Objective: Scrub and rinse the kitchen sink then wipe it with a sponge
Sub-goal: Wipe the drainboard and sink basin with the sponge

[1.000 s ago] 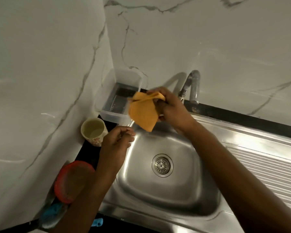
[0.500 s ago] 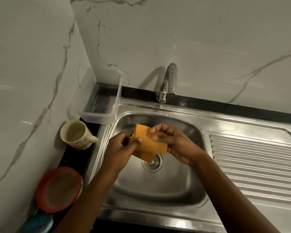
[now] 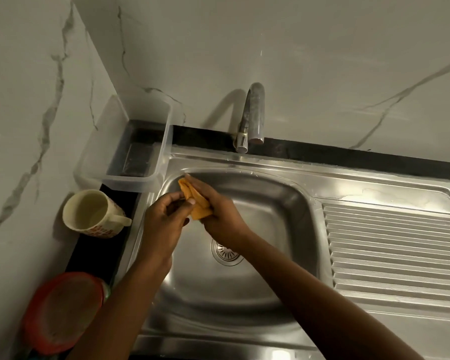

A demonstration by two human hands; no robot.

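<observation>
An orange sponge cloth point(image 3: 197, 205), folded up, is held above the back left part of the steel sink basin point(image 3: 270, 229). My right hand point(image 3: 220, 215) holds it from the right, with the fingers lying along its top. My left hand point(image 3: 164, 224) pinches its left edge between thumb and fingers. The drain point(image 3: 225, 254) shows below my right wrist, partly hidden by it. The faucet point(image 3: 252, 115) stands behind the basin, and I see no water running from it.
A ribbed drainboard point(image 3: 390, 250) runs to the right of the basin. A clear plastic container point(image 3: 140, 141) sits in the back left corner. In front of it are a cream mug point(image 3: 94, 214) and a red-lidded tub point(image 3: 63, 310). Marble walls close off the back and left.
My right hand brought the sponge cloth down from the faucet to over the basin. My left hand joined it, and together they folded the cloth smaller and shifted it toward the basin's back left.
</observation>
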